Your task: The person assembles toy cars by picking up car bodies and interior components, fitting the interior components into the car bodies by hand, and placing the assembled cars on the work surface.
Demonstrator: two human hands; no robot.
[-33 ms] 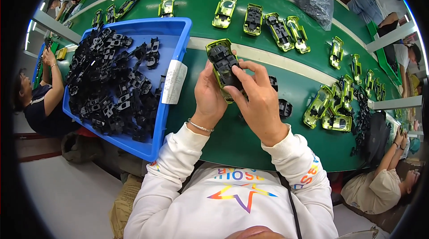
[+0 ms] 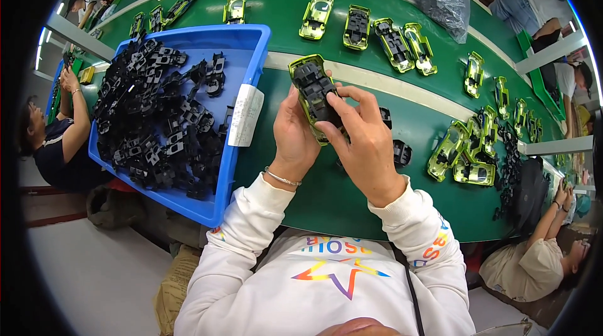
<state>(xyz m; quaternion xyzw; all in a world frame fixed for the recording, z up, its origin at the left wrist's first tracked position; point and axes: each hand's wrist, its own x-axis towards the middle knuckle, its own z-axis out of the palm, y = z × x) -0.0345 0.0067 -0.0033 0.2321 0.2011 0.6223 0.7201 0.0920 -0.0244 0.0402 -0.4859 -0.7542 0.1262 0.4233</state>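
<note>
Just right of the blue bin [image 2: 254, 64], holding a green-and-black toy car [image 2: 314, 91] in the left hand [image 2: 295, 132], touching its black insert [image 2: 309, 74] with the right hand [image 2: 364, 132], thumb and forefinger down; apparently nearly seated. Inside the bin, many loose black parts [image 2: 151, 106], likely unfitted; beyond it, some seemingly filled green shells [image 2: 357, 27].

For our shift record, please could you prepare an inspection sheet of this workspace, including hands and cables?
Surface: green table crossed by pale strips.
Work things: a green-and-black car body in the hands; a blue bin of black parts to its left; further car bodies on the table.
Clutter: a clear plastic bag with dark contents, far side.
Left hand: holds the car body.
Right hand: thumb and index finger touch its black interior.
Cables: a black cord along the white sweatshirt; its purpose cannot be told.
Surroundings: people at left and right.
</note>
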